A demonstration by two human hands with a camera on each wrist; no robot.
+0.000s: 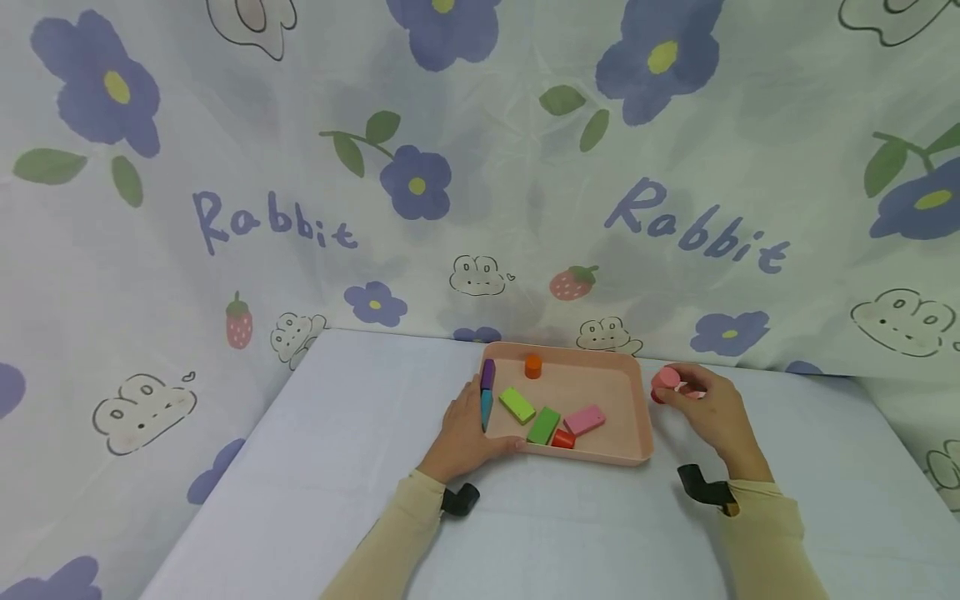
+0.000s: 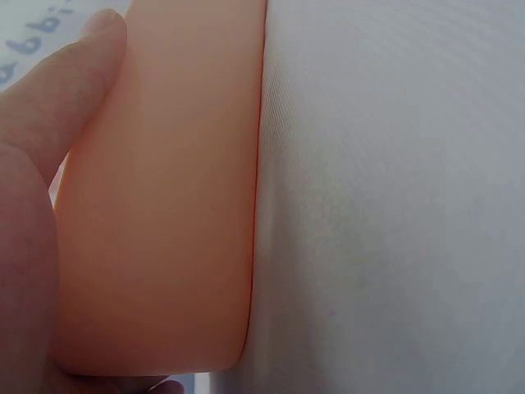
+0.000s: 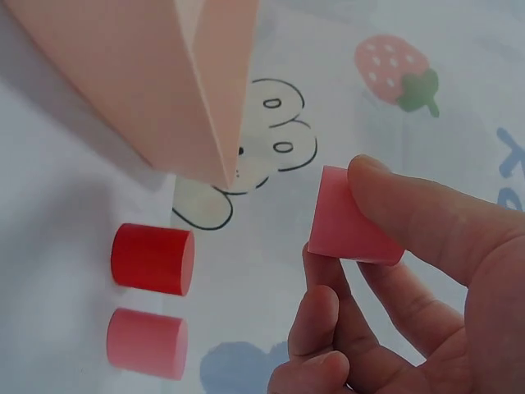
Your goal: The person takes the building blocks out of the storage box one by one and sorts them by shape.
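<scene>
My right hand (image 1: 716, 412) pinches a pink cylinder block (image 3: 357, 217) between thumb and fingers, just right of the tray. Below it on the white cloth, a red cylinder (image 3: 152, 258) and a second pink cylinder (image 3: 148, 343) lie side by side in the right wrist view. At the front left corner of the peach tray (image 1: 645, 417), my left hand (image 1: 467, 433) holds on, thumb along the front rim and fingers along the left wall. Close up, the left wrist view shows that thumb (image 2: 74, 90) against the tray's outer wall.
Inside the tray lie an orange cylinder (image 1: 532, 367), a red cylinder (image 1: 562, 439), and lime (image 1: 517, 405), green (image 1: 543, 425) and pink blocks (image 1: 584, 419). A purple block (image 1: 488, 374) and a blue one (image 1: 486, 407) line its left wall. Behind hangs a patterned curtain (image 1: 525, 183).
</scene>
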